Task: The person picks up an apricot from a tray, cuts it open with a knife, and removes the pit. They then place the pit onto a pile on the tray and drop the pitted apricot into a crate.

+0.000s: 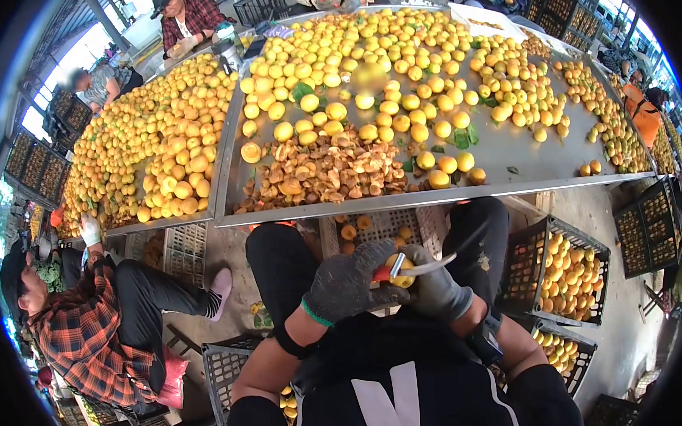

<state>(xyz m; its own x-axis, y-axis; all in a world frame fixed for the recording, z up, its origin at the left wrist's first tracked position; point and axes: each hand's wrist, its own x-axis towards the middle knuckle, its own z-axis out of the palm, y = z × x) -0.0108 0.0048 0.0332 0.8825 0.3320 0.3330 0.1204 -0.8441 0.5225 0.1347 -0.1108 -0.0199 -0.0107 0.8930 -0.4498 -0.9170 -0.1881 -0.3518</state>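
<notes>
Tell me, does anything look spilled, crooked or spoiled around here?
Nothing looks clearly spilled. The oddest sight is the heap of brown scraps at the near edge of the metal table: ragged and dull beside smooth yellow fruits. They look like peelings, though I can't confirm that.

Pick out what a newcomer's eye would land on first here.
Probably the mass of yellow fruit spread over the metal table, with brown scraps heaped near its front edge. Next, just below that edge, the gloved left hand and right hand meet around one fruit, a red-handled tool against it. A dark crate of fruit stands to the right.
</notes>
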